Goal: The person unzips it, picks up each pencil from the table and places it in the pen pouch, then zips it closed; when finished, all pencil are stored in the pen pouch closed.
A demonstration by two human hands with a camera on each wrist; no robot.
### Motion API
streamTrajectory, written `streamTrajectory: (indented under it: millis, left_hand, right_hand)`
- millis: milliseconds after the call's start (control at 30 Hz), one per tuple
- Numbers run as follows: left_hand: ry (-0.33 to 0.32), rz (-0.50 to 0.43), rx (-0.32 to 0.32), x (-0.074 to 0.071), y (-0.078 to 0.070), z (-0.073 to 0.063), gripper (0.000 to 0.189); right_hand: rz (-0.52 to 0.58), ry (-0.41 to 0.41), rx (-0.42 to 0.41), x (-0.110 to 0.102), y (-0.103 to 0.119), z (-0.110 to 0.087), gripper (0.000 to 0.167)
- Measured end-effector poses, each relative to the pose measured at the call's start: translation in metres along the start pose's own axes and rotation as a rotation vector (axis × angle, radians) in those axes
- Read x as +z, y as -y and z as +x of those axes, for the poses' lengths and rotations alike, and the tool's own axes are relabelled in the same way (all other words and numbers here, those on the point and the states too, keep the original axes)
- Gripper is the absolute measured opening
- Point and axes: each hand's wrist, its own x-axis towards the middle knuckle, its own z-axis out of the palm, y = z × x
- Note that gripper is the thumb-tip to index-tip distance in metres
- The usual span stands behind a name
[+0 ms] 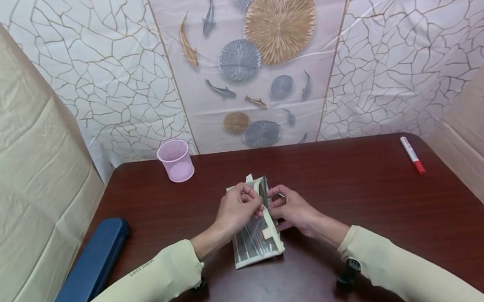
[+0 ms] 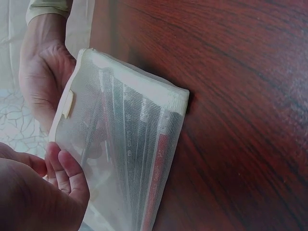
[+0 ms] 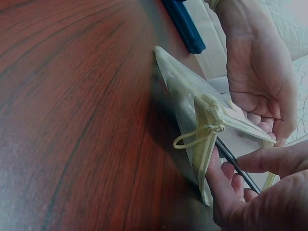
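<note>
A see-through mesh zip pouch [image 1: 252, 244] with cream trim is held up between both hands over the table, its top gaping. Several long slim items, one of them red [image 2: 156, 163], show through the mesh. My left hand [image 1: 239, 207] pinches the pouch's cream zip edge. At the opening, my right hand [image 1: 296, 211] pinches a thin dark rod [image 3: 236, 163] between thumb and fingers, some of which are inside the pouch mouth. Whether the rod is a pen or a pencil cannot be told. A cream loop [image 3: 185, 140] hangs from the zip end.
A dark blue case [image 1: 91, 267] lies along the table's left edge. Towards the back left stands a pink cup [image 1: 177, 162]. A white marker with a red cap [image 1: 411, 153] is near the right edge. Fabric walls surround the brown table [image 1: 344, 166] at the back and sides.
</note>
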Motion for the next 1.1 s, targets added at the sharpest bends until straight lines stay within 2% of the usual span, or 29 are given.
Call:
streamTrajectory:
  millis: [233, 533, 800, 967, 1100]
  left_hand:
    - [-0.002, -0.001, 0.009, 0.0, 0.0, -0.001, 0.008]
    - [0.009, 0.014, 0.005, 0.001, 0.001, -0.002, 0.008]
    - [0.011, -0.029, 0.011, -0.001, 0.002, -0.001, 0.008]
    - [0.005, -0.054, 0.004, -0.002, 0.0, -0.002, 0.008]
    - [0.002, -0.055, 0.009, -0.002, 0.001, -0.003, 0.008]
  right_hand:
    - [-0.008, 0.022, 0.006, 0.001, 0.001, 0.0, 0.051]
    - [-0.037, 0.115, 0.037, 0.0, -0.001, 0.005, 0.049]
    - [-0.071, 0.085, -0.012, -0.003, 0.002, 0.007, 0.046]
    - [-0.08, 0.059, -0.071, -0.016, 0.005, 0.006, 0.042]
    - [-0.158, 0.01, -0.131, -0.032, 0.007, 0.006, 0.038]
